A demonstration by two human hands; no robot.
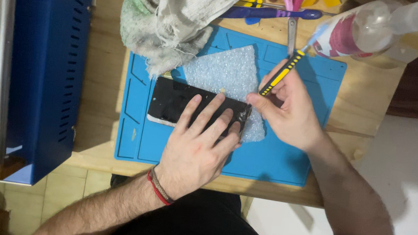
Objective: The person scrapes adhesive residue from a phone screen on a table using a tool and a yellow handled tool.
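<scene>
At the far left stands a blue metal box (pixel 47 59) on the wooden table (pixel 104 60), well apart from my hands. A crumpled grey rag (pixel 173 15) lies over the upper left corner of the blue work mat (pixel 277 161). The black phone (pixel 174 103) lies flat on the mat, its right end resting on a sheet of bubble wrap (pixel 224 72). My left hand (pixel 198 147) lies palm down on the phone's right half, fingers spread wide and straight, pressing on the glass; a red cord circles the wrist. The phone's right end looks cracked and shiny. Just beside my left fingertips, my right hand (pixel 287 110) curls around a black-and-yellow tool (pixel 281 73), fingers pinched tight on its handle, its lower end at the phone's right edge. Behind it lies a clear plastic bottle (pixel 373 31).
</scene>
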